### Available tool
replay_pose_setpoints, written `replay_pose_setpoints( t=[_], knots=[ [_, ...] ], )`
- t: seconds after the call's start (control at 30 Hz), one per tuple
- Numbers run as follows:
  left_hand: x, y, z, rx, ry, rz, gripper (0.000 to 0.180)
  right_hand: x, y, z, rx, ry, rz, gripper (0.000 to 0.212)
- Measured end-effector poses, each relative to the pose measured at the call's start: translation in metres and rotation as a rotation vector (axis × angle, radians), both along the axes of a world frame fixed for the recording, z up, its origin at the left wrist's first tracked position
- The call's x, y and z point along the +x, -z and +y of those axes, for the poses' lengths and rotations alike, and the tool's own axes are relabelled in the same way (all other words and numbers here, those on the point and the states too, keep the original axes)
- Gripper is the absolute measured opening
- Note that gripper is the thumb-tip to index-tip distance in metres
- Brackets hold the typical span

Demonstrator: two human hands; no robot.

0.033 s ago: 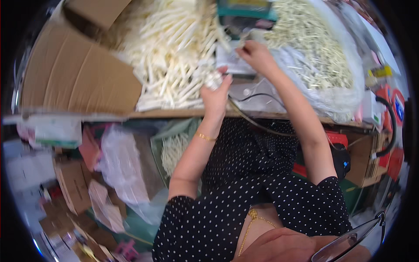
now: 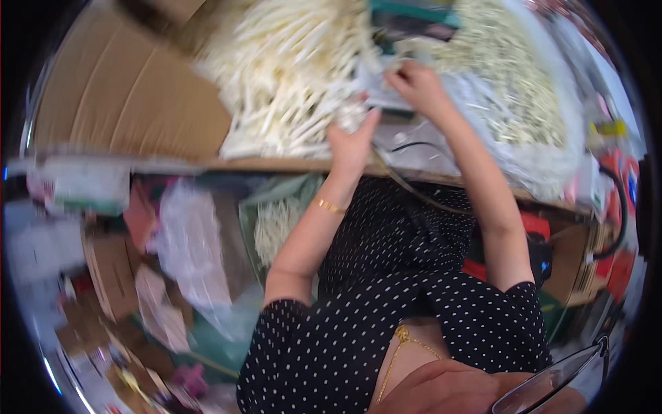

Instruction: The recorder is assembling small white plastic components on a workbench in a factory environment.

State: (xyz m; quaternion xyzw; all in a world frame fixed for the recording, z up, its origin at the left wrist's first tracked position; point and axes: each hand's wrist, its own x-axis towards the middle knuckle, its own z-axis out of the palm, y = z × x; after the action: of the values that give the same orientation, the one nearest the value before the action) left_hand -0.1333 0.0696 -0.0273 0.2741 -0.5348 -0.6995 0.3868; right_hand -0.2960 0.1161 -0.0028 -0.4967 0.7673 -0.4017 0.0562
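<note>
Nearest the camera, below the desk (image 2: 276, 164) edge, a bag of pale sticks (image 2: 276, 224) sits among crumpled plastic bags (image 2: 189, 241) and cardboard scraps on the floor. Above it, the left hand (image 2: 352, 141), with a gold bracelet (image 2: 329, 205) at the wrist, rests at the desk's front edge. Its fingers (image 2: 365, 121) are drawn together around a small clutch of white sticks (image 2: 350, 114); motion blur hides exactly how many it pinches.

Just beyond, the right hand (image 2: 417, 86) reaches further in, fingers curled down onto a grey block-like fixture (image 2: 386, 100) in front of a green-topped device (image 2: 407, 10). Whether those fingers pinch a stick cannot be told.

Farther back, a large heap of the same white sticks (image 2: 289, 69) spreads across the desk's left, with a flattened cardboard box (image 2: 124, 96) beside it. On the right a clear plastic bag (image 2: 524, 117) holds finer, yellowish pieces.

The sticks look thin, light and fairly stiff, probably smooth plastic and likely to slip or scatter when gripped loosely. Taking a few at mid-length between thumb and fingertips seems the safest hold, keeping them parallel.
</note>
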Motion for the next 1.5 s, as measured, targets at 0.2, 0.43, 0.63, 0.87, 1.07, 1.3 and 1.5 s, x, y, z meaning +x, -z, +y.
replay_pose_setpoints(
  t=[0.2, 0.43, 0.63, 0.87, 1.07, 1.3, 1.5],
  knots=[
    [0.097, 0.019, 0.011, -0.333, 0.139, -0.276, 0.043, 0.075, -0.029, 0.045, 0.173, -0.514, -0.209, 0.027],
    [0.316, 0.144, -0.023, -0.142, -0.155, -1.228, 0.055, 0.039, -0.007, 0.073, 0.333, -0.127, -0.470, 0.028],
    [0.255, 0.132, -0.065, -0.799, -0.348, -1.016, 0.081, 0.028, -0.008, 0.098, 0.202, -0.050, -0.403, 0.022],
    [0.049, -0.011, -0.071, -1.036, -0.096, -0.340, 0.017, 0.030, -0.010, 0.103, 0.111, -0.047, -0.390, 0.020],
    [-0.099, -0.017, -0.098, -1.830, 0.211, -0.545, 0.029, -0.001, -0.003, 0.121, 0.109, 0.144, -0.304, 0.021],
    [-0.097, -0.024, -0.090, -1.535, 0.311, -0.201, 0.018, -0.114, 0.010, 0.171, 0.165, 0.587, -0.027, 0.019],
    [-0.062, -0.015, -0.025, -0.535, 0.445, -0.397, 0.027, -0.140, 0.045, 0.127, 0.608, 0.530, 0.302, 0.023]
  ],
)
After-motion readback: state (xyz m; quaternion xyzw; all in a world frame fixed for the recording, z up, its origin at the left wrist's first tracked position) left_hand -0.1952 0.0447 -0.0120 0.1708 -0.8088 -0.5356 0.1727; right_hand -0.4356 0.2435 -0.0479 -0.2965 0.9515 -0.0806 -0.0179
